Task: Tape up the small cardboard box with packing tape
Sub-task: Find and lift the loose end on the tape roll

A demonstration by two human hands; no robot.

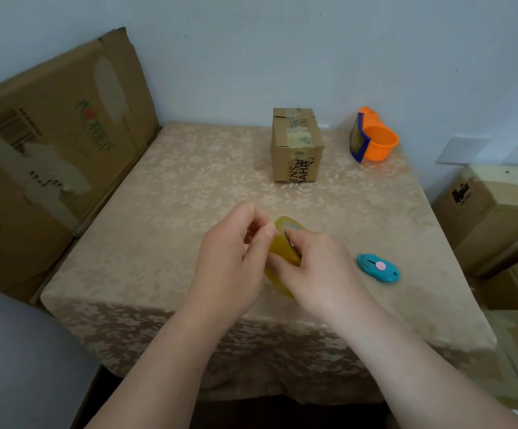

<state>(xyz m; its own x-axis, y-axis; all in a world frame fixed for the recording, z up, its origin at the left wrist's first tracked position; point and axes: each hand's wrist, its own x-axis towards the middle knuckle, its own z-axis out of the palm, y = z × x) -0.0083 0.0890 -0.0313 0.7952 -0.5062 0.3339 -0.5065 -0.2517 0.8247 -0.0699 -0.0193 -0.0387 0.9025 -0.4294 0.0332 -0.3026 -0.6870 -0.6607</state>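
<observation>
A small cardboard box (pixel 297 145) stands at the far middle of the table, with old tape strips across its top and black lettering on its front. Both hands hold a yellowish roll of packing tape (pixel 282 246) above the table's near middle, well short of the box. My right hand (pixel 316 267) grips the roll from the right side. My left hand (pixel 230 258) pinches at the roll's upper edge with thumb and fingertips. The lower part of the roll is hidden behind my hands.
A teal box cutter (pixel 378 267) with a pink slider lies right of my hands. An orange tape dispenser (pixel 374 140) sits at the far right of the table (pixel 158 212). Large cardboard boxes (pixel 50 144) lean at the left; more boxes (pixel 493 212) stand at the right.
</observation>
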